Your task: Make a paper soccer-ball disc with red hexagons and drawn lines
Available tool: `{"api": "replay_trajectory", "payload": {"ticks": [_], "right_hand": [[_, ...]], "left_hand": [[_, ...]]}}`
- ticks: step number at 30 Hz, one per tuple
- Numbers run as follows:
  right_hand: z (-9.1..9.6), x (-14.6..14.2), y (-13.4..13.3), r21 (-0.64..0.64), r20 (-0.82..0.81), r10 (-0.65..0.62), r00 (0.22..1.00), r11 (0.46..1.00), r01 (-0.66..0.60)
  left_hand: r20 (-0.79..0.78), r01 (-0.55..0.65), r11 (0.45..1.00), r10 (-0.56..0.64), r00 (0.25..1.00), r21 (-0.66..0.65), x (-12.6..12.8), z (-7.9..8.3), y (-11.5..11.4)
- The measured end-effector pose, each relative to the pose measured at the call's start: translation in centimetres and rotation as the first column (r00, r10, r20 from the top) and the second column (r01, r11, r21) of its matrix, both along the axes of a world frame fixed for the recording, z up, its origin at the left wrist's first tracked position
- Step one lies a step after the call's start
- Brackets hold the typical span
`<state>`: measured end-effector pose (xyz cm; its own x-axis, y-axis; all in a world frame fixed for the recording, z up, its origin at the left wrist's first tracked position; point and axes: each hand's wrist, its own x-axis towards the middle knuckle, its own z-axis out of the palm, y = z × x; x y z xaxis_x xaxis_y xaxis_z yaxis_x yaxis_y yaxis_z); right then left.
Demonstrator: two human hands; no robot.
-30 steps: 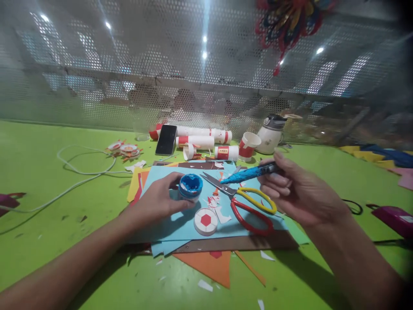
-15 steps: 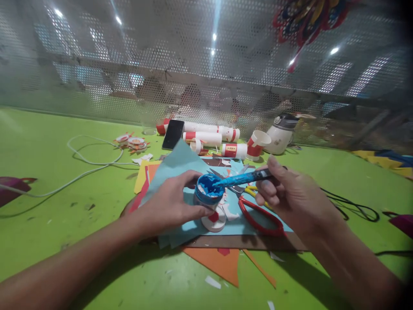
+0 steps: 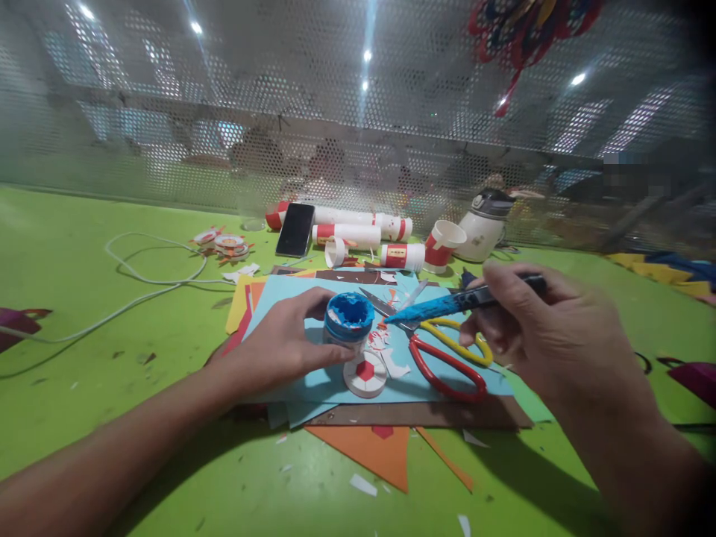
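Observation:
My left hand point(image 3: 288, 343) is wrapped round a small open jar of blue paste point(image 3: 349, 319) standing on a light blue paper sheet point(image 3: 335, 377). My right hand point(image 3: 551, 328) pinches a dark stick point(image 3: 447, 304) smeared with blue; its tip points just right of the jar's mouth. In front of the jar lies a white round disc with a red hexagon point(image 3: 365, 374). Red-and-yellow handled scissors point(image 3: 444, 350) lie on the sheet under the stick.
Coloured paper sheets point(image 3: 369, 447) are stacked on the green table point(image 3: 112, 373). At the back lie white-and-red paper rolls point(image 3: 358, 231), a phone point(image 3: 295, 229), a paper cup point(image 3: 441, 246) and a white jug point(image 3: 482, 224). A white cable point(image 3: 139, 283) loops left. A perforated metal screen stands behind.
The stick's tip has come out of the jar and moved right. The jar, lifted and tilted half a second ago, stands lower on the blue sheet, which lies flat again.

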<state>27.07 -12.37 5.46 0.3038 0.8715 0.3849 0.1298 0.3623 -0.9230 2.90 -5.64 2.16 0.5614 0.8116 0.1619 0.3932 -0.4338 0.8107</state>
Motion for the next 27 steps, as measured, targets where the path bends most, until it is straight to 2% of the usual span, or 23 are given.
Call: {"api": "replay_trajectory", "payload": {"ticks": [6, 12, 16, 20, 24, 27], "right_hand": [[0.1, -0.1, -0.1, 0.06, -0.032, 0.003, 0.999, 0.998, -0.002], [-0.7, -0.8, -0.5, 0.115, 0.04, 0.046, 0.998, 0.992, -0.05], [-0.8, -1.1, -0.5, 0.101, 0.061, 0.039, 0.997, 0.994, -0.045], [-0.4, -1.0, -0.1, 0.073, -0.075, 0.026, 0.997, 0.997, -0.021], [0.0, -0.5, 0.6, 0.032, -0.253, 0.073, 0.965, 0.997, -0.067], [0.1, -0.4, 0.9, -0.004, -0.313, 0.078, 0.947, 0.997, -0.083]], "left_hand": [[-0.008, 0.007, 0.999, -0.007, 1.0, -0.032, 0.0, -0.1, 0.1], [0.11, 0.046, 0.993, -0.034, 0.993, -0.104, 0.3, -0.3, 0.2], [0.109, 0.055, 0.993, -0.043, 0.993, -0.108, 0.3, -0.6, 0.4], [0.09, -0.023, 0.99, 0.036, 0.995, -0.138, 0.2, -1.4, 1.3], [0.015, -0.157, 0.981, 0.16, 0.987, -0.113, -0.2, -2.2, 2.8], [-0.015, -0.226, 0.969, 0.226, 0.974, -0.101, -0.6, -2.4, 3.9]]}}
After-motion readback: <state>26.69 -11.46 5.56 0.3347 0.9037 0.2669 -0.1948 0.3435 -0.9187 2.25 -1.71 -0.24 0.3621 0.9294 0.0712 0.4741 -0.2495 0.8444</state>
